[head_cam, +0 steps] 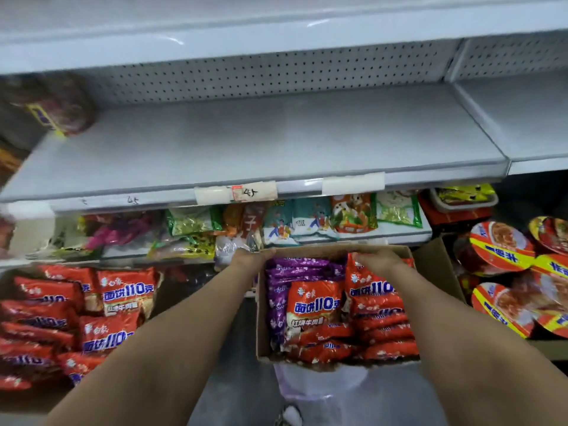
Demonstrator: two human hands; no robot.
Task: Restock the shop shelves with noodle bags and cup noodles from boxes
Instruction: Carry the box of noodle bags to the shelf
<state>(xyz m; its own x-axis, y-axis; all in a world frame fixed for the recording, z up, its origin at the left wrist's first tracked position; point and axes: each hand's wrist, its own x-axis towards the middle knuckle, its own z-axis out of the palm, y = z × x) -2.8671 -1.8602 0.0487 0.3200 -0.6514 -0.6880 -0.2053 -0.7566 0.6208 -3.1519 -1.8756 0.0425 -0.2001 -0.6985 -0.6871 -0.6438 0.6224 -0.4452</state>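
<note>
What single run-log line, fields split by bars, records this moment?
left hand: grips box far-left corner | right hand: grips red noodle bag in box | purple noodle bags: box left side

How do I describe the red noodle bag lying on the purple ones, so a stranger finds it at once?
Find the open cardboard box below the wide grey shelf. Its left half holds purple bags; one red bag lies flat on them, the only red among purple.
</note>
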